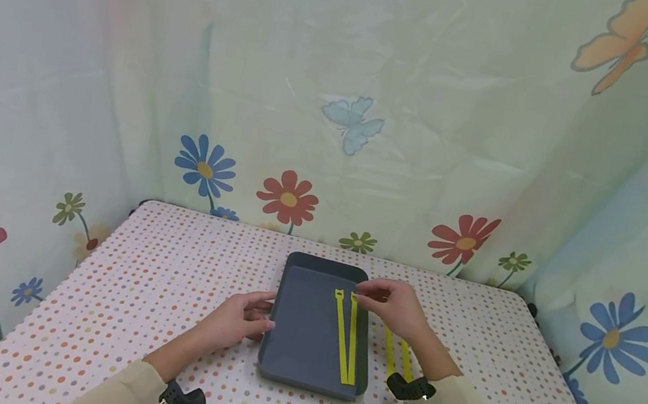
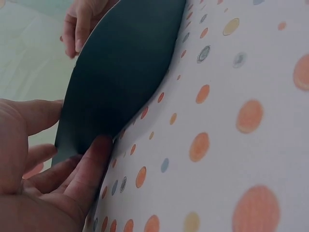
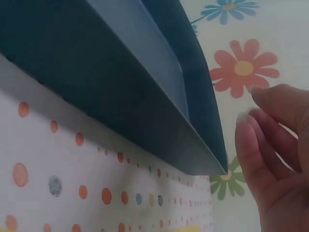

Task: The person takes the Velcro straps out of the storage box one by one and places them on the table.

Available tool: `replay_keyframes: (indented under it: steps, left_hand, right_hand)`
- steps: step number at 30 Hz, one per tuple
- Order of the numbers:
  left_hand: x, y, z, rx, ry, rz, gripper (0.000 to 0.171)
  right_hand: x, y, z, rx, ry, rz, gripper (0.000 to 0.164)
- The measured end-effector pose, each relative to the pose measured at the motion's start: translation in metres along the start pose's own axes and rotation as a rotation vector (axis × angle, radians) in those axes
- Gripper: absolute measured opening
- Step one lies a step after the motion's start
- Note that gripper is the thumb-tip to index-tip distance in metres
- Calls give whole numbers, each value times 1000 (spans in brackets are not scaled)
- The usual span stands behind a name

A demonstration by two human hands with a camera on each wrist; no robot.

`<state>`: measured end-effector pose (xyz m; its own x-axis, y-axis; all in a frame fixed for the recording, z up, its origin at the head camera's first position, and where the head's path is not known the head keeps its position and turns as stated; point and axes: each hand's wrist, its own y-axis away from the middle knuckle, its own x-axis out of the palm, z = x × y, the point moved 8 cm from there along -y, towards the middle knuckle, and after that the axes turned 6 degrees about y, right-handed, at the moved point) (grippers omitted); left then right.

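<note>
A dark grey rectangular tray (image 1: 299, 330) lies on the table. Along its right side rest two yellow cable straps, a left one (image 1: 342, 341) and a right one (image 1: 353, 344), each with a slotted head at the far end. My left hand (image 1: 242, 320) is at the tray's left side; in the left wrist view its fingertips touch the outer wall (image 2: 120, 63). Over the tray's right rim hovers my right hand (image 1: 393, 306), close to the strap heads. Its thumb and fingers stand slightly apart in the right wrist view, with nothing seen between them.
Two more yellow straps, one (image 1: 389, 352) beside another (image 1: 406, 360), lie right of the tray, partly hidden by the right arm. A dotted cloth (image 1: 167, 290) covers the table. Flower-printed curtains (image 1: 249, 111) hang behind and at both sides.
</note>
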<state>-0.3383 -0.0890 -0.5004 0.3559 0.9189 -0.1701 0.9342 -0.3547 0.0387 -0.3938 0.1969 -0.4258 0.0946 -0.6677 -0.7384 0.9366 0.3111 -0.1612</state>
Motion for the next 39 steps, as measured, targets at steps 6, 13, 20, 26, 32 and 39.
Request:
replay_keyframes:
  steps: [6, 13, 20, 26, 32, 39]
  left_hand:
    - [-1, 1, -1, 1, -12, -20, 68]
    - [-1, 3, -2, -9, -17, -29, 69]
    - [-1, 1, -1, -10, -20, -28, 68]
    - [-1, 0, -1, -7, -26, -15, 67]
    - [-2, 1, -3, -2, -14, -18, 67]
    - [-1, -1, 0, -7, -26, -11, 67]
  right_hand:
    - [13, -8, 12, -141, 74, 114, 23]
    - [28, -13, 21, -303, 148, 264, 21]
    - [39, -15, 27, -387, 222, 396, 21]
    - [45, -14, 29, -460, 272, 459, 22]
    - [52, -15, 31, -487, 360, 499, 21]
    - [57, -14, 35, -532, 466, 522, 20]
